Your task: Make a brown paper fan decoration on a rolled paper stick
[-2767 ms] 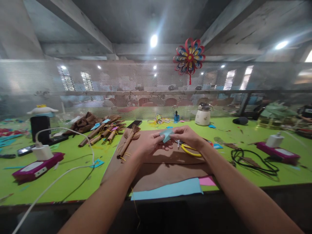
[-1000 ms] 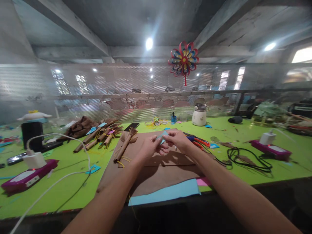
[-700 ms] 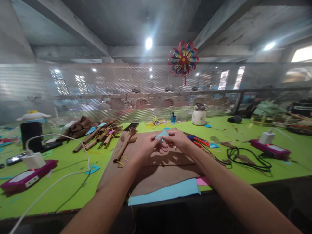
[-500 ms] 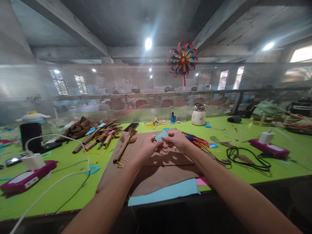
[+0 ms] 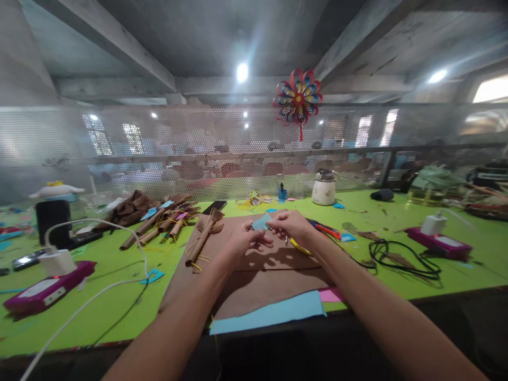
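Note:
A small light-blue piece of paper [image 5: 261, 221] is held up over brown sheets [image 5: 273, 288]. My left hand [image 5: 251, 239] pinches its left side, the lower fingers curled below. At its right edge, my right hand [image 5: 289, 226] closes thumb and fingertips on the paper. Left of my hands, a rolled brown paper tube [image 5: 201, 243] with yellow thread lies on the sheets. Under the sheets' front edge a blue paper strip [image 5: 270, 314] and some pink paper [image 5: 331, 295] stick out. A yellow-handled tool [image 5: 299, 246] shows partly behind my right wrist.
More brown tubes [image 5: 159, 227] with yellow thread lie to the left. Purple power strips [image 5: 47, 288] stand on both sides, with a white cable across the left. A black cable [image 5: 402, 259] coils at right. Behind stand a white jug [image 5: 323, 189] and a blue bottle [image 5: 282, 194].
My right hand has shifted slightly right, and the yellow tool handle now shows beneath it. The blue paper sits a little lower and flatter between my hands.

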The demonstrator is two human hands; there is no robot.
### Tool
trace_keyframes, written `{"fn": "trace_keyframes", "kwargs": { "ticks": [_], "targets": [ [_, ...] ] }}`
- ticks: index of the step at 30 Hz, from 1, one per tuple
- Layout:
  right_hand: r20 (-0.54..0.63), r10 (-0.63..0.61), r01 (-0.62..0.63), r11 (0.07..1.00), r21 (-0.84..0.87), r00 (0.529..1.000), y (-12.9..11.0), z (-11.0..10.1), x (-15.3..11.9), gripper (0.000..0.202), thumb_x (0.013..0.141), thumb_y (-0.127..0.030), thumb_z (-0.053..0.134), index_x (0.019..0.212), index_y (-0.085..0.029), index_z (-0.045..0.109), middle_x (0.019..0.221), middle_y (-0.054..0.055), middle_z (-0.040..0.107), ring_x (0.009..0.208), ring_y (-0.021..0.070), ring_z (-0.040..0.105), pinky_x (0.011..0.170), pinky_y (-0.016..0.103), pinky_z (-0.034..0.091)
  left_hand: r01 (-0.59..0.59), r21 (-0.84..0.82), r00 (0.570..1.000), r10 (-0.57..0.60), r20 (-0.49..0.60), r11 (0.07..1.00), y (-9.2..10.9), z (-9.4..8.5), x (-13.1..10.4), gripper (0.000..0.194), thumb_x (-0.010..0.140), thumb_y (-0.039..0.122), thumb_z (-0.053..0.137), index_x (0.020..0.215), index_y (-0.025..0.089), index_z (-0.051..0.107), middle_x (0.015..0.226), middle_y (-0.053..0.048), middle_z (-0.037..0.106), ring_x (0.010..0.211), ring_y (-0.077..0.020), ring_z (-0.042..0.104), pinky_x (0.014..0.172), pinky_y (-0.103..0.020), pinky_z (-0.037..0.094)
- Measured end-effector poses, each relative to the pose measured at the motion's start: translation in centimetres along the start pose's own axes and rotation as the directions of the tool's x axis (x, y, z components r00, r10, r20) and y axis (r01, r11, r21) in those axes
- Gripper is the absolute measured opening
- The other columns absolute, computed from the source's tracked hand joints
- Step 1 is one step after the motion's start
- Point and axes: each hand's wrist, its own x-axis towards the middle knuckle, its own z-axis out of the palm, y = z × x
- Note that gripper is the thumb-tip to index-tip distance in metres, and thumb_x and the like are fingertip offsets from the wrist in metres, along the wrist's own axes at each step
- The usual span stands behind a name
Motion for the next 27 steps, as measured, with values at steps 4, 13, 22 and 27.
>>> {"fn": "trace_keyframes", "kwargs": {
  "ticks": [4, 13, 22, 27],
  "targets": [
    [-0.072, -0.009, 0.011, 0.999, 0.034, 0.997, 0.0, -0.9, 0.5, 0.038, 0.058, -0.047, 0.079, 0.057, -0.013, 0.062, 0.050, 0.000, 0.060, 0.040, 0.0068, 0.046, 0.040, 0.021, 0.033, -0.018, 0.000, 1.000, 0.018, -0.004, 1.000, 0.0, -0.8, 0.0, 0.024, 0.075, 0.022, 0.067, 0.097, 0.013, 0.065, 0.075, -0.010, 0.070, 0.067, -0.0156, 0.065, 0.056, -0.022, 0.043],
    [0.353, -0.219, 0.263, 0.961, -0.081, 0.910, -1.4, -2.5, -0.4, 0.048, 0.069, -0.022, 0.073, 0.117, -0.022, 0.065, 0.083, 0.001, 0.068, 0.073, 0.0115, 0.060, 0.071, 0.027, 0.047, 0.073, -0.133, 0.982, -0.048, 0.182, 0.988, 0.4, -1.9, -0.4, 0.019, 0.072, 0.023, 0.069, 0.084, 0.012, 0.060, 0.060, -0.006, 0.065, 0.052, -0.0112, 0.056, 0.048, -0.020, 0.034],
    [0.441, -0.220, 0.236, 0.972, 0.021, 0.870, -2.5, -1.5, -1.8, 0.036, 0.070, -0.021, 0.072, 0.107, -0.023, 0.070, 0.102, 0.005, 0.070, 0.086, 0.0145, 0.062, 0.080, 0.030, 0.050, 0.069, -0.230, 0.946, 0.009, 0.324, 0.971, 0.5, -2.3, -0.9, 0.019, 0.070, 0.019, 0.067, 0.086, 0.011, 0.062, 0.059, -0.004, 0.058, 0.053, -0.0107, 0.052, 0.051, -0.022, 0.036],
    [0.418, -0.252, 0.258, 0.965, 0.042, 0.873, -2.2, -0.9, -1.7, 0.020, 0.069, -0.027, 0.075, 0.087, -0.019, 0.075, 0.082, 0.005, 0.072, 0.078, 0.0172, 0.066, 0.080, 0.035, 0.051, 0.053, -0.243, 0.963, 0.014, 0.267, 0.969, 0.6, -2.1, -0.6, 0.021, 0.068, 0.017, 0.069, 0.087, 0.011, 0.062, 0.074, -0.008, 0.064, 0.065, -0.0135, 0.060, 0.054, -0.021, 0.041]
  ]
}}
